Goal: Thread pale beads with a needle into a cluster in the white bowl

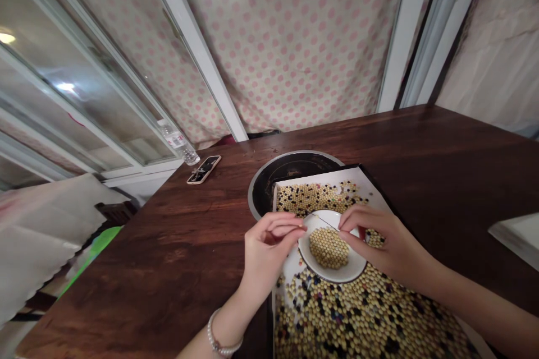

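Note:
A thin dark needle [326,222] is pinched between the thumb and fingers of my right hand [373,235]. It slants up and left over a white bowl [332,276] with a dark rim, and a tiny pale speck shows near its far end. Pale yellow beads [329,249] fill the middle of the bowl. At the bowl's left edge, my left hand [269,244] has thumb and forefinger pinched together; anything between them is too small to name. Under the bowl lies a white-lined tray [290,265] spread with many yellow, black and a few coloured beads [353,314].
A round black tray [263,179] with a grey rim lies partly under the bead tray's far end. Farther left on the dark wooden table [181,252] are a phone [204,170] and a clear plastic bottle [179,143]. A white object [517,238] sits at the right edge.

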The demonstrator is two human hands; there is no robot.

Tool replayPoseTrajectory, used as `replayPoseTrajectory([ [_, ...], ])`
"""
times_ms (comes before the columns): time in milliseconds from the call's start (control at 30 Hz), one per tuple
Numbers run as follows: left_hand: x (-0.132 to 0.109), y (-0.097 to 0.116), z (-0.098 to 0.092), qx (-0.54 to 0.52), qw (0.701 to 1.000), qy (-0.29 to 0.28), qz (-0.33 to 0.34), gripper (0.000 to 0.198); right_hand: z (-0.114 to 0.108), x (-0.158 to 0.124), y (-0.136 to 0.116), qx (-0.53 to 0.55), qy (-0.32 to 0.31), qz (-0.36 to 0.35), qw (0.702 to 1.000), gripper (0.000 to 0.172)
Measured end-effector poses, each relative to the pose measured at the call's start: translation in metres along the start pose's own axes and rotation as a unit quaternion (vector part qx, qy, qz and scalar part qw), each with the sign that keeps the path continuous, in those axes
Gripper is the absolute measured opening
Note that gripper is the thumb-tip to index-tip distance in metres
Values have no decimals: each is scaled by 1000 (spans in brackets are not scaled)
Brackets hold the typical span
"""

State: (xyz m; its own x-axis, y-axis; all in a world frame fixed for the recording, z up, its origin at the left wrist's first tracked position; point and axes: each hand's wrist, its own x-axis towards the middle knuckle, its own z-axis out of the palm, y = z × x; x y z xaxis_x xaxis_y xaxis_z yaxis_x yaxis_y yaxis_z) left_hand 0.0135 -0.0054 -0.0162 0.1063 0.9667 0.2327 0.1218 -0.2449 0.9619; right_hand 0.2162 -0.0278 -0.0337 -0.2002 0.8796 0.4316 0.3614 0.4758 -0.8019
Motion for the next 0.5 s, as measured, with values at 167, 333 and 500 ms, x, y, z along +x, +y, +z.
replayPoseTrajectory([
  [167, 4, -2, -4, -63, 997, 1, -37, 23, -2, -1, -2, 8, -14, -19, 1000, 12],
  [333, 7, -1, -7, -51, 999, 15, -8, 23, -2, -2, -4, 20, -25, -32, 999, 14],
  [500, 5, 1, -7, -16, 999, 22, 38, 23, -2, -1, -5, 12, -38, -32, 999, 14],
])
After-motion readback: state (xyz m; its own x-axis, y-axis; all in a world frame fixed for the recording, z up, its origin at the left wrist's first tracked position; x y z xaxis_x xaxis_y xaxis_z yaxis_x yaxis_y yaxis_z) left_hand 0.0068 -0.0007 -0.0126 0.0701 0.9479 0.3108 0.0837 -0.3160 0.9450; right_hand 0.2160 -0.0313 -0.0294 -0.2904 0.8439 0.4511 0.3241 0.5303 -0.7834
